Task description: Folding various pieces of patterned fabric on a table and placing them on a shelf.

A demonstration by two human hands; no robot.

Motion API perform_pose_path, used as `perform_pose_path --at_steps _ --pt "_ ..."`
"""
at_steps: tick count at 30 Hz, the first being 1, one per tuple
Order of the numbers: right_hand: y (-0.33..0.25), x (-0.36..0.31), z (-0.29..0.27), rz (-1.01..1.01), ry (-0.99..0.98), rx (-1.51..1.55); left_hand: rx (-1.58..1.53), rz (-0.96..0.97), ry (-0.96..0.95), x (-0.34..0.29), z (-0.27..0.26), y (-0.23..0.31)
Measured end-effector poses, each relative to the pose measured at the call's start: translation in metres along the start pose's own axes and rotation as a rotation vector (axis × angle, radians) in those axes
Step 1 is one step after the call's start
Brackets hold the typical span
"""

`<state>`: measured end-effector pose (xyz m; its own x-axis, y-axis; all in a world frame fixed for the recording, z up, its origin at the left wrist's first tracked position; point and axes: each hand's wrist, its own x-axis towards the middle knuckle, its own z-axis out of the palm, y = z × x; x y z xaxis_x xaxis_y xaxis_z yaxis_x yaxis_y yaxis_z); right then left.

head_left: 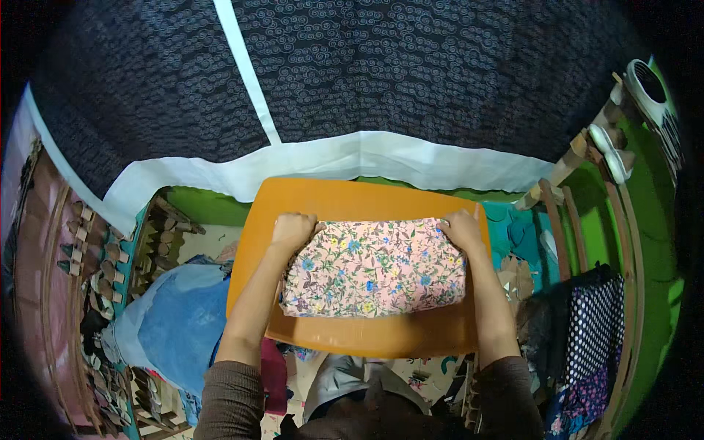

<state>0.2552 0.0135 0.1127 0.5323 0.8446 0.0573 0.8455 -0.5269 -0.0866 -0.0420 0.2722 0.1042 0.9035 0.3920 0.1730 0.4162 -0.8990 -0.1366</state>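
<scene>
A pink cloth with a floral print (374, 271) lies folded into a wide rectangle on an orange table (330, 337). My left hand (295, 230) grips its far left corner, the fingers curled over the edge. At the far right corner my right hand (462, 232) pinches the cloth in the same way. Between the two hands the far edge runs nearly straight. The near edge rests a little way in from the table's front. What kind of garment or cloth it is, I cannot tell.
Blue denim clothing (183, 315) is heaped left of the table, beside a wooden shoe rack (103, 271). To the right, polka-dot fabric (598, 323) hangs over a wooden rail. A dark patterned curtain (425, 81) with a white border (367, 161) closes off the far side.
</scene>
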Motion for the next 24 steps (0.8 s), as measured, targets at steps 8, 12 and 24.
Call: perform_pose_path --at_steps 8,12,24 --pt "-0.062 0.017 0.070 0.123 0.479 -0.110 0.000 -0.249 0.017 0.024 0.051 0.031" --pt "-0.161 -0.010 0.088 -0.114 0.060 0.058 -0.246 -0.286 0.120 -0.018 0.037 0.096" --pt "-0.127 0.005 0.099 -0.254 0.270 0.215 -0.914 -1.028 -0.126 -0.113 0.034 0.061"
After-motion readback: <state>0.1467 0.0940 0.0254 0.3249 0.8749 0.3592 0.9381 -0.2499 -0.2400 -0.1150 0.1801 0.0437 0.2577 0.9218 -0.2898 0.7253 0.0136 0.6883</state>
